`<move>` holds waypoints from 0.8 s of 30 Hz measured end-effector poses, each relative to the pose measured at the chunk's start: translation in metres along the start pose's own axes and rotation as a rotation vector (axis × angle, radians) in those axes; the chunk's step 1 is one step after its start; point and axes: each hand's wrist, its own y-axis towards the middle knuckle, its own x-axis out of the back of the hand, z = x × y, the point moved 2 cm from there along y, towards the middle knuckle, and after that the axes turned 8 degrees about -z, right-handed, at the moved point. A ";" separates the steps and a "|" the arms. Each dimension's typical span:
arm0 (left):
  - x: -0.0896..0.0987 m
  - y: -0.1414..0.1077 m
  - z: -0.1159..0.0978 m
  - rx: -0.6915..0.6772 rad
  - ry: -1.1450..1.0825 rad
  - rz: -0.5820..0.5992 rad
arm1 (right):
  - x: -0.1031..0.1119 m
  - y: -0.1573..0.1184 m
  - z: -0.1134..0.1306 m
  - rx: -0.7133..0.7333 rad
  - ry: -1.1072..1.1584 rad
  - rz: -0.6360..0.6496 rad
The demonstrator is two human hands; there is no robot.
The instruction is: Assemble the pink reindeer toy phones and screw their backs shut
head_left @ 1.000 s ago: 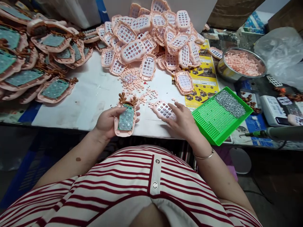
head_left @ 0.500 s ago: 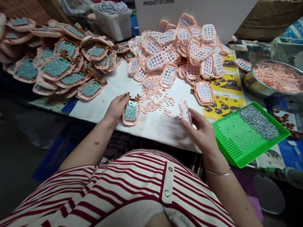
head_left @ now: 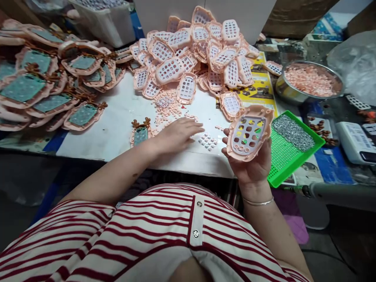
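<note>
My right hand holds up a pink plastic shell, with its inner side and grid of holes facing me. A few small pink pieces sit in its lower holes. My left hand reaches across the white table surface with its fingers stretched out, beside scattered small pink buttons. To the right of its fingertips lies a small clear button sheet. A pink shell with brown antlers and a green circuit board lies on the table, partly hidden by my left forearm.
Pink shells with hole grids are heaped at the back. Shells with circuit boards pile up at left. On the right stand a metal bowl of pink pieces and a green tray of small metal parts.
My left hand has let go of the antlered shell and moved right. My right hand has raised the pink shell and turned its inside toward me. The clear sheet now lies in plain view.
</note>
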 end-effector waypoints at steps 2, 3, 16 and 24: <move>-0.016 0.020 -0.008 -0.074 0.079 0.163 | 0.002 -0.003 0.002 -0.005 0.009 -0.022; -0.022 0.027 -0.010 -0.097 0.120 0.219 | 0.003 -0.005 0.002 -0.007 0.021 -0.032; -0.028 -0.004 -0.015 0.067 0.100 -0.189 | -0.005 -0.009 -0.027 -0.168 0.362 0.016; -0.004 -0.021 -0.042 0.022 -0.101 -0.698 | -0.017 -0.013 -0.041 -0.253 0.374 0.013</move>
